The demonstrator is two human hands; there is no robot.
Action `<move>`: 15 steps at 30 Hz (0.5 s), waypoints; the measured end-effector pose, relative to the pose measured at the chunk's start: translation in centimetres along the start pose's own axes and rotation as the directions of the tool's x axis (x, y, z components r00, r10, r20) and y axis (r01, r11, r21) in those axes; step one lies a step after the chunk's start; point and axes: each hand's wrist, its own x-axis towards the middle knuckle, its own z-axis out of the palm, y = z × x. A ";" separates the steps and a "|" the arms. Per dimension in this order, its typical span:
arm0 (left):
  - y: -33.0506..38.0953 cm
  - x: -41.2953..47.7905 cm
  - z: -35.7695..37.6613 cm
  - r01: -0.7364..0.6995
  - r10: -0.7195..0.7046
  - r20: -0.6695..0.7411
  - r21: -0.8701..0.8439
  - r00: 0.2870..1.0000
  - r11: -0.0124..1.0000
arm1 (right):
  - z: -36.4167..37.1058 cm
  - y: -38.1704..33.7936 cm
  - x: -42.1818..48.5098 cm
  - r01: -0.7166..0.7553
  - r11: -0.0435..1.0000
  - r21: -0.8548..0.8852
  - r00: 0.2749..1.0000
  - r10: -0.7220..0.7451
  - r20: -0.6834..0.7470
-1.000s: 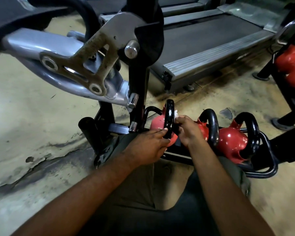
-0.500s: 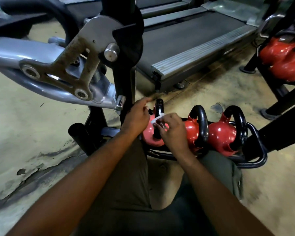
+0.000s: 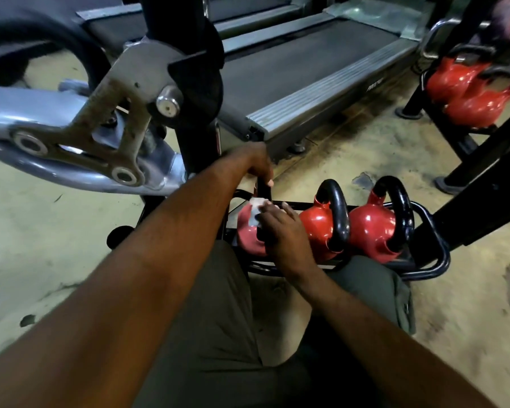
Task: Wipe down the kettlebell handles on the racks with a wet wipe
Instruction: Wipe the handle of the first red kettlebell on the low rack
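Three red kettlebells with black handles sit in a low black rack point(image 3: 436, 260) by my knees. My left hand point(image 3: 255, 163) grips the top of the handle of the leftmost kettlebell point(image 3: 248, 237). My right hand point(image 3: 280, 228) holds a white wet wipe point(image 3: 255, 209) wrapped against the lower part of that same handle. The middle kettlebell point(image 3: 318, 222) and the right kettlebell point(image 3: 371, 228) stand untouched beside it.
A grey metal machine arm point(image 3: 71, 136) and its black post point(image 3: 189, 83) hang close at the left. Treadmills point(image 3: 306, 69) lie behind. A second black rack with red kettlebells point(image 3: 471, 95) stands at the far right. Stained concrete floor surrounds the racks.
My left hand has moved from the kettlebell's side up to the top of its handle. My right hand with the wipe has slid down along the handle.
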 end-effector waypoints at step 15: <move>-0.3 -2.3 0.5 -0.128 0.136 -0.091 0.093 0.986 0.987 | -0.4 1.4 -0.2 0.241 0.927 -0.287 0.962 -0.190 0.195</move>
